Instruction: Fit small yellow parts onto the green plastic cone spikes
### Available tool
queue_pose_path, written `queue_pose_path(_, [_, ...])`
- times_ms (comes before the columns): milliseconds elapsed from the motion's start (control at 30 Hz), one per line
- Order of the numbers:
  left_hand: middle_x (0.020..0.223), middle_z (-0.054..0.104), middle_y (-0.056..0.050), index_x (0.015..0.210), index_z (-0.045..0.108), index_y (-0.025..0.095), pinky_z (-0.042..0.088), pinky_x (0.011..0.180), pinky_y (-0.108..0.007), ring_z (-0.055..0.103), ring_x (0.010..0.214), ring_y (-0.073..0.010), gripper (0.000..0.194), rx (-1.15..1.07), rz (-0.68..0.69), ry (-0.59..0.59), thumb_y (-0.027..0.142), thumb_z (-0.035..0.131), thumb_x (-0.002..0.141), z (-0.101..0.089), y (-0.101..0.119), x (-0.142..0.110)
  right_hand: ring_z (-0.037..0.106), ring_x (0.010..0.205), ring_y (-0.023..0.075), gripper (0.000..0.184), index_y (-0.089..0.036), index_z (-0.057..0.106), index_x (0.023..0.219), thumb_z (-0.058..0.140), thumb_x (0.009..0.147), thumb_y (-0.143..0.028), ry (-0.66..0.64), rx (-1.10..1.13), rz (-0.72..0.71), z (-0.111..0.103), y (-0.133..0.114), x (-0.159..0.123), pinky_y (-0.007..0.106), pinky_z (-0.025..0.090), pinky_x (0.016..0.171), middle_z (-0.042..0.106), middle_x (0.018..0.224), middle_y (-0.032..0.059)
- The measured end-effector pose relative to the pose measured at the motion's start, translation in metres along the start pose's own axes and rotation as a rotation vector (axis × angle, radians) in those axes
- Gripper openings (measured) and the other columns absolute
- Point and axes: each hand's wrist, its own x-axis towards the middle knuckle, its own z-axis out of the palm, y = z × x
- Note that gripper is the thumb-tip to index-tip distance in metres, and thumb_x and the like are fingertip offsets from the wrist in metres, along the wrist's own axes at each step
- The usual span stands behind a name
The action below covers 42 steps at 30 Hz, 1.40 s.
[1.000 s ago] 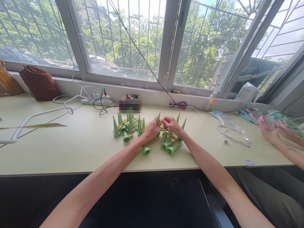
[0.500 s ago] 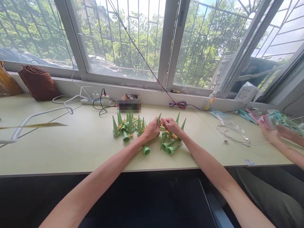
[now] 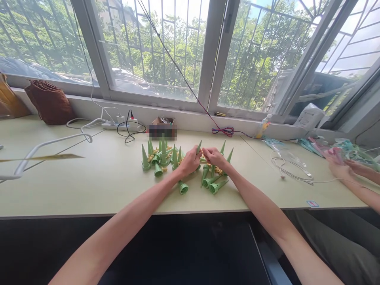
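My left hand [image 3: 190, 161] is closed round a green plastic plant watering spike [image 3: 199, 146], its pointed tip sticking up. Fingers bent in a pinch, my right hand [image 3: 214, 156] meets it at the spike's side; what it grips is mostly hidden, though a bit of yellow shows between the hands. Left of my hands, several more green spikes [image 3: 145, 160] stand or lie among small yellow pieces [image 3: 164, 169]. One lying spike [image 3: 183, 187] points its threaded open end toward me. To the right, other spikes [image 3: 218, 186] lie close together, with yellow pieces [image 3: 218, 170] behind.
A power strip [image 3: 117, 125], a small cardboard box [image 3: 163, 122] and a tied cable bundle [image 3: 225, 131] line the window side. At left are a brown bag [image 3: 50, 102] and white tube frame [image 3: 53, 143]. A co-worker's hands [image 3: 341, 166] handle plastic bags near a white cable [image 3: 292, 170].
My hands stay together at the same spike, almost unmoved. The whole view has shifted very slightly. The co-worker's hands at the right have moved a little.
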Motion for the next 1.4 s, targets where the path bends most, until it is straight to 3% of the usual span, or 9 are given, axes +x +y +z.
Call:
queue_pose_path(233, [0.067, 0.055, 0.001, 0.084, 0.042, 0.019, 0.037, 0.059, -0.026, 0.049, 0.059, -0.0127, 0.012, -0.008, 0.007, 0.016, 0.028, 0.041, 0.092, -0.0011, 0.0018, 0.0013, 0.032, 0.042, 0.0079, 0.054, -0.02, 0.035, 0.056, 0.044, 0.087, -0.064, 0.033, 0.002, 0.015, 0.0013, -0.0032, 0.0005, 0.025, 0.029, 0.045, 0.033, 0.047, -0.0049])
queue_pose_path(367, [0.072, 0.059, -0.001, 0.087, 0.046, 0.019, 0.041, 0.064, -0.027, 0.053, 0.064, -0.0136, 0.014, -0.002, 0.009, 0.026, 0.031, 0.042, 0.092, -0.0029, 0.0041, 0.0014, 0.034, 0.044, 0.0087, 0.056, -0.02, 0.038, 0.054, 0.04, 0.089, -0.063, 0.175, -0.026, -0.004, 0.0013, -0.0064, 0.0017, 0.025, 0.029, 0.048, 0.036, 0.047, -0.0035])
queue_pose_path(567, [0.076, 0.062, -0.002, 0.087, 0.049, 0.019, 0.043, 0.067, -0.028, 0.058, 0.069, -0.0155, 0.017, -0.01, 0.047, 0.028, 0.035, 0.047, 0.091, -0.0024, 0.0071, -0.001, 0.029, 0.051, 0.0093, 0.05, -0.019, 0.036, 0.054, 0.044, 0.09, -0.052, 0.357, -0.277, -0.106, -0.0012, -0.0057, 0.0026, 0.026, 0.025, 0.052, 0.032, 0.049, -0.004])
queue_pose_path(900, [0.075, 0.06, -0.002, 0.086, 0.051, 0.019, 0.046, 0.064, -0.028, 0.059, 0.069, -0.0161, 0.022, -0.021, 0.02, 0.059, 0.041, 0.055, 0.087, -0.0044, 0.0069, -0.0014, 0.027, 0.053, 0.0093, 0.04, -0.018, 0.041, 0.057, 0.046, 0.089, -0.041, 0.327, -0.359, -0.154, 0.0018, -0.0023, 0.004, 0.025, 0.023, 0.053, 0.033, 0.051, -0.0049])
queue_pose_path(1400, [0.077, 0.055, -0.003, 0.082, 0.048, 0.019, 0.042, 0.067, -0.028, 0.052, 0.07, -0.0147, 0.024, 0.125, 0.163, 0.064, 0.033, 0.036, 0.097, -0.0074, 0.0091, -0.0008, 0.028, 0.052, 0.009, 0.039, -0.019, 0.036, 0.056, 0.045, 0.088, -0.039, 0.327, -0.367, -0.171, 0.0018, -0.0034, 0.0061, 0.025, 0.023, 0.053, 0.032, 0.051, -0.0052])
